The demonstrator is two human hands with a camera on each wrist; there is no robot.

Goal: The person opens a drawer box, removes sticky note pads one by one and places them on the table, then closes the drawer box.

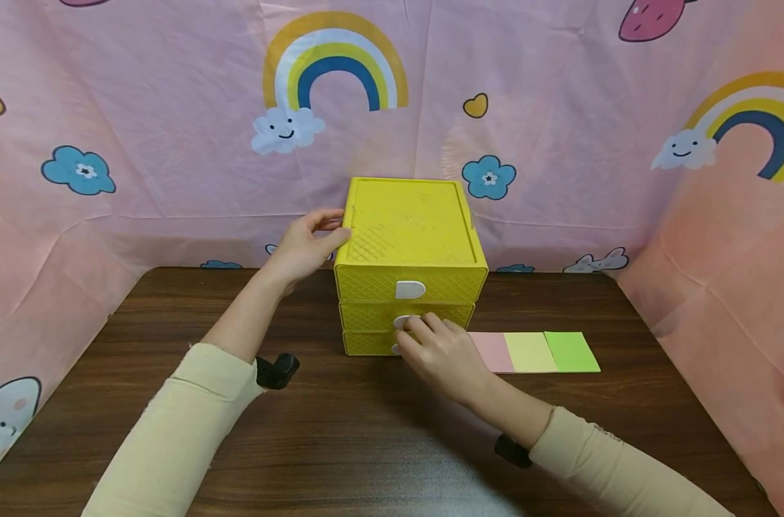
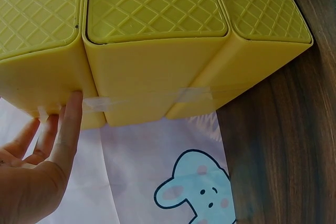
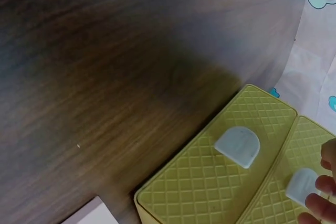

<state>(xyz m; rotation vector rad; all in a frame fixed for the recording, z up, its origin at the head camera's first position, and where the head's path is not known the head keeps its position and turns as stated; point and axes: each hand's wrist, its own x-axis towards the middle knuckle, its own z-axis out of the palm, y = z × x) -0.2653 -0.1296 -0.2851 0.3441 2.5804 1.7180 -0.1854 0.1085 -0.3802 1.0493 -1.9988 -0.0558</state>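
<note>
A yellow drawer unit (image 1: 411, 222) with three stacked drawers stands on the wooden table, every drawer pushed in. My left hand (image 1: 304, 244) rests against its upper left side, thumb at the top edge; the left wrist view shows its fingers (image 2: 68, 135) extended along the side wall. My right hand (image 1: 446, 359) is in front of the lower drawers, fingers bent. In the right wrist view its fingertips (image 3: 323, 205) are right at the white handle (image 3: 302, 186) of the middle drawer; I cannot tell whether they grip it. The bottom drawer's handle (image 3: 240, 146) shows beside it.
Right of the drawer unit lies a row of pink, yellow and green sticky notes (image 1: 530, 352), partly behind my right hand. The table (image 1: 340, 445) is dark wood. A pink printed cloth (image 1: 192, 165) hangs behind and at the sides.
</note>
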